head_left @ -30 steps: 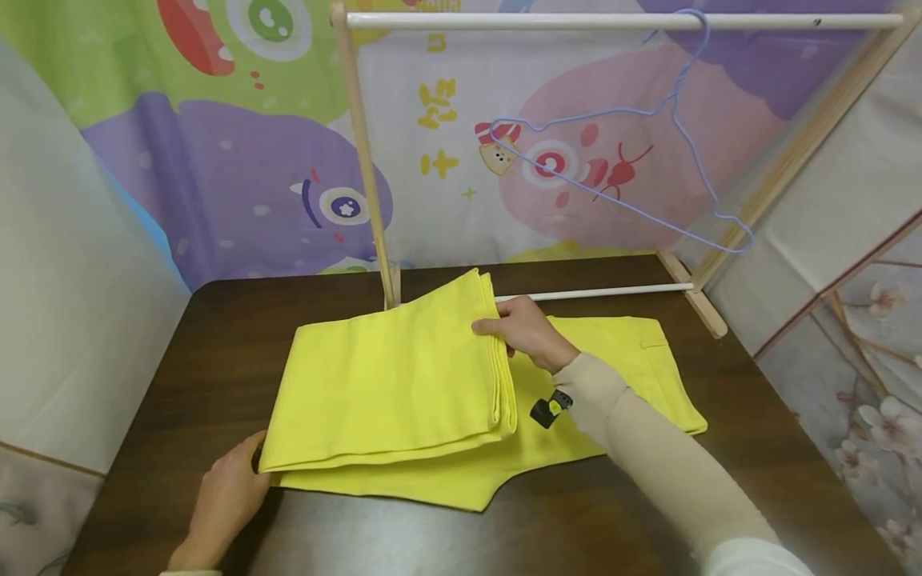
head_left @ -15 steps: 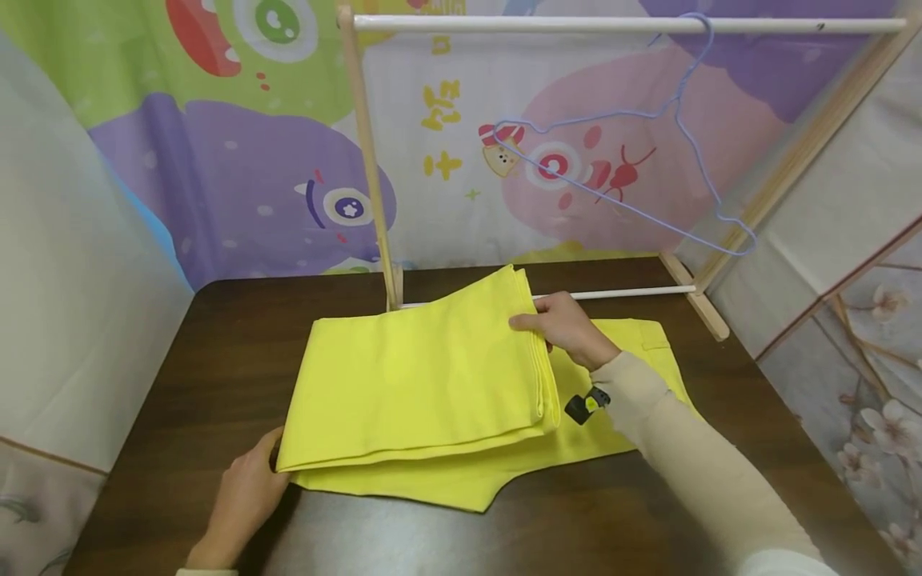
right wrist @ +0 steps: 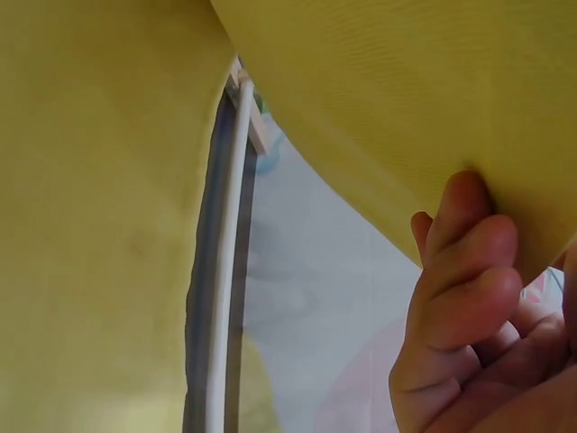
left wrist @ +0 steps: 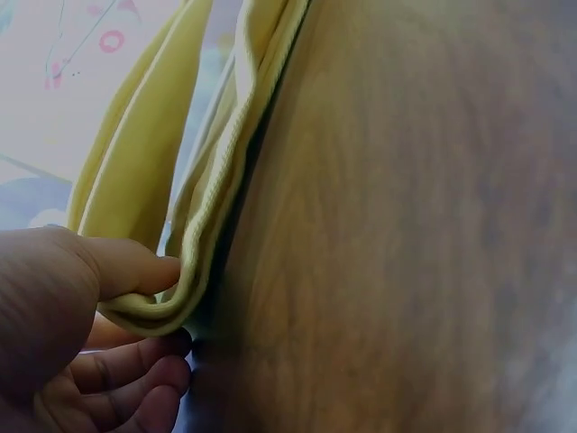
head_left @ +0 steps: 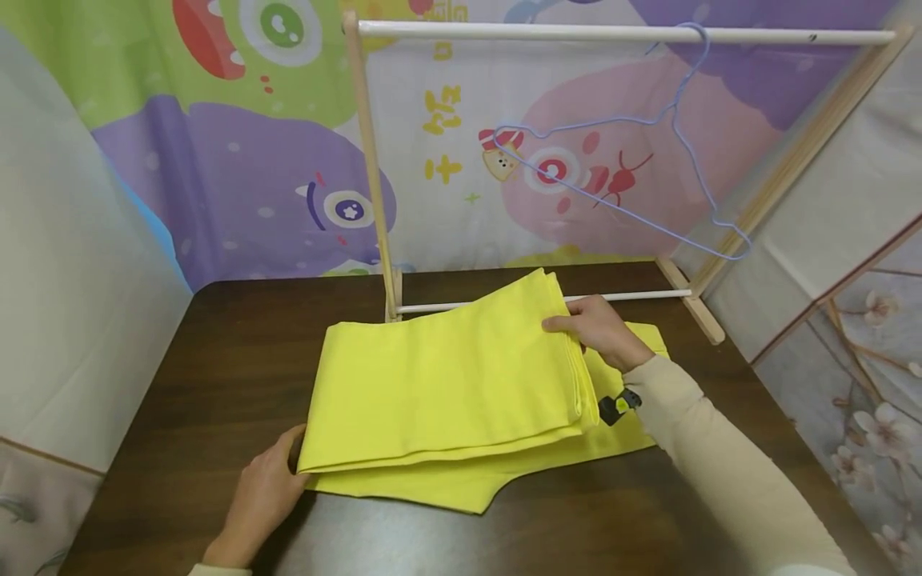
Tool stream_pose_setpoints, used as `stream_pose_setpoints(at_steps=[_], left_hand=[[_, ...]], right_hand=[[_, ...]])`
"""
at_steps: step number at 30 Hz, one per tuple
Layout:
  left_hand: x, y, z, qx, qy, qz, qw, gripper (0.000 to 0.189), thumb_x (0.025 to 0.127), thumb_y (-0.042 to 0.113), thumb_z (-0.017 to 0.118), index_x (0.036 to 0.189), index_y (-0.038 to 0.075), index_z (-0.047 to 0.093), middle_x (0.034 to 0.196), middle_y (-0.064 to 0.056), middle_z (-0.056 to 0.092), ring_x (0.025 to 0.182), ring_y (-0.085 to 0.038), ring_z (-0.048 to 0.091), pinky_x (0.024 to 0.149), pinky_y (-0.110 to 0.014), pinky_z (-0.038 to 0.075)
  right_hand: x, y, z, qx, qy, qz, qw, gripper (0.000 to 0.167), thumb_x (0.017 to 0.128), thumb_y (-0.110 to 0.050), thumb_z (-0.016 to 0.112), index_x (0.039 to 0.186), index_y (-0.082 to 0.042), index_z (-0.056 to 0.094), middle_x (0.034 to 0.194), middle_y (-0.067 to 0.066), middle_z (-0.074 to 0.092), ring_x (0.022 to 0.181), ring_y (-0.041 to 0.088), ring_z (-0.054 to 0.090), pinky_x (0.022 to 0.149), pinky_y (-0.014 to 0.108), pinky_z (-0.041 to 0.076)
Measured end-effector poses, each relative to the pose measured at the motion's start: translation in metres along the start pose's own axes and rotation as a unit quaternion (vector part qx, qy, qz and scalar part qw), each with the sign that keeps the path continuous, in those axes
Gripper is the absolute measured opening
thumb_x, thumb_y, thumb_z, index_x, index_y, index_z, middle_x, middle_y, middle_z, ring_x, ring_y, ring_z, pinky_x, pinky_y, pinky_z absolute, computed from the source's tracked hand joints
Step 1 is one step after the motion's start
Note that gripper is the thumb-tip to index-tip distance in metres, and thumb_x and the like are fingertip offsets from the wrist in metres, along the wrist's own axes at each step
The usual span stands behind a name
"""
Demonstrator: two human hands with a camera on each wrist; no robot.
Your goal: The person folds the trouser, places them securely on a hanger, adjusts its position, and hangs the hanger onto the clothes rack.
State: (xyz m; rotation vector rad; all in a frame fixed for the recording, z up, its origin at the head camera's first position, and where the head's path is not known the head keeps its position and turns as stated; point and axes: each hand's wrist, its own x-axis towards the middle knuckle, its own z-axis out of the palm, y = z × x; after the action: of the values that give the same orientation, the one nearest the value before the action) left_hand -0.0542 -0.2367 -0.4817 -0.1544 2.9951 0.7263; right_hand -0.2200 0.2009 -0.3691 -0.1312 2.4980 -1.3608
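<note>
Yellow trousers (head_left: 439, 384) lie across the table, their legs folded back to the right over the upper part. At the raised right end of the folded layers, my right hand (head_left: 605, 330) pinches the edges, thumb on top; the right wrist view shows its fingers (right wrist: 469, 271) against the underside of the cloth. My left hand (head_left: 262, 488) is at the near left corner. In the left wrist view its thumb (left wrist: 135, 269) sits inside the folded edge with fingers beneath, pinching the fold (left wrist: 167, 311). Most of the waist end is covered by the flap and my right arm.
Behind the trousers stands a wooden rack with a white top rail (head_left: 576, 32) and a white lower bar (head_left: 648, 295). A blue wire hanger (head_left: 612, 120) hangs from the rail. Dark table surface (head_left: 238, 360) shows to the left.
Both hands have moved right, drawing the folded flap and its left fold along. The flap now covers more of the waist end. The hanger stays on the rail.
</note>
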Motion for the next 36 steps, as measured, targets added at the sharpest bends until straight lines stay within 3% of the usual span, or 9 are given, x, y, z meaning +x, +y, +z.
stream_pose_setpoints(at_steps=[4,9,13,15,19,22,28,33,36], left_hand=[[0.000,0.001,0.001,-0.013,-0.006,0.000,0.9999,0.061,0.082,0.011,0.069,0.137,-0.003,0.047,0.090,-0.017,0.066,0.066,-0.022,0.052,0.057,-0.038,0.044],[0.000,0.003,0.005,-0.020,-0.011,0.004,0.9997,0.062,0.084,0.013,0.069,0.139,-0.002,0.045,0.080,-0.005,0.060,0.061,-0.015,0.046,0.054,-0.028,0.037],[0.000,0.006,0.008,-0.014,-0.006,0.014,0.9998,0.061,0.086,0.016,0.069,0.139,-0.002,0.046,0.078,-0.004,0.059,0.060,-0.014,0.046,0.054,-0.028,0.037],[0.000,0.008,0.008,-0.010,-0.005,0.017,0.9998,0.060,0.087,0.018,0.070,0.138,-0.002,0.046,0.077,-0.004,0.059,0.060,-0.014,0.046,0.054,-0.027,0.037],[-0.001,0.012,0.009,-0.004,-0.010,0.020,0.9997,0.063,0.085,0.021,0.072,0.138,-0.001,0.047,0.079,-0.003,0.062,0.061,-0.014,0.047,0.055,-0.029,0.039],[-0.001,0.015,0.009,0.002,-0.012,0.024,0.9996,0.065,0.083,0.022,0.074,0.138,0.001,0.048,0.079,-0.003,0.062,0.063,-0.014,0.049,0.056,-0.032,0.041],[-0.002,0.021,0.012,0.000,-0.019,0.032,0.9993,0.068,0.081,0.021,0.077,0.139,0.001,0.047,0.079,-0.002,0.061,0.064,-0.014,0.049,0.057,-0.032,0.041],[-0.001,0.024,0.016,0.001,-0.010,0.040,0.9992,0.068,0.080,0.019,0.077,0.139,0.002,0.048,0.079,-0.002,0.061,0.066,-0.014,0.050,0.061,-0.034,0.044],[0.000,0.025,0.017,-0.004,-0.012,0.042,0.9990,0.068,0.080,0.018,0.076,0.139,0.003,0.047,0.081,-0.002,0.062,0.067,-0.013,0.050,0.061,-0.032,0.043]], right_hand=[[-0.003,0.004,-0.008,-0.007,-0.003,-0.005,1.0000,0.047,0.091,-0.029,0.067,0.060,-0.016,0.034,0.052,-0.008,0.024,0.046,0.011,0.026,0.053,0.033,0.040],[-0.005,0.010,-0.019,-0.024,0.001,-0.003,0.9997,0.038,0.092,-0.029,0.066,0.065,-0.011,0.046,0.057,-0.007,0.028,0.054,0.012,0.029,0.058,0.030,0.034],[-0.007,0.012,-0.029,-0.032,0.000,0.012,0.9994,0.030,0.093,-0.031,0.064,0.097,-0.001,0.068,0.067,-0.009,0.046,0.065,0.011,0.040,0.066,0.029,0.039],[-0.008,0.012,-0.034,-0.028,-0.002,0.022,0.9994,0.038,0.094,-0.031,0.063,0.110,0.003,0.067,0.065,-0.011,0.046,0.062,0.009,0.040,0.066,0.029,0.040],[-0.009,0.017,-0.044,-0.014,-0.001,0.043,0.9990,0.054,0.094,-0.031,0.062,0.127,0.011,0.054,0.049,-0.012,0.025,0.045,0.009,0.023,0.058,0.029,0.038],[-0.011,0.023,-0.052,-0.014,0.000,0.052,0.9985,0.062,0.094,-0.031,0.062,0.139,0.009,0.045,0.047,-0.013,0.032,0.043,0.007,0.027,0.056,0.028,0.041],[-0.013,0.038,-0.065,0.000,-0.005,0.058,0.9983,0.043,0.096,-0.030,0.060,0.122,0.004,0.061,0.056,-0.011,0.051,0.048,0.007,0.044,0.056,0.027,0.047],[-0.015,0.045,-0.076,0.041,-0.024,0.076,0.9959,0.047,0.097,-0.028,0.058,0.130,0.006,0.052,0.080,-0.006,0.068,0.069,0.012,0.067,0.068,0.034,0.058],[-0.014,0.050,-0.081,0.054,-0.015,0.088,0.9945,0.047,0.097,-0.027,0.060,0.126,0.009,0.052,0.080,-0.005,0.069,0.070,0.013,0.069,0.069,0.036,0.059]])
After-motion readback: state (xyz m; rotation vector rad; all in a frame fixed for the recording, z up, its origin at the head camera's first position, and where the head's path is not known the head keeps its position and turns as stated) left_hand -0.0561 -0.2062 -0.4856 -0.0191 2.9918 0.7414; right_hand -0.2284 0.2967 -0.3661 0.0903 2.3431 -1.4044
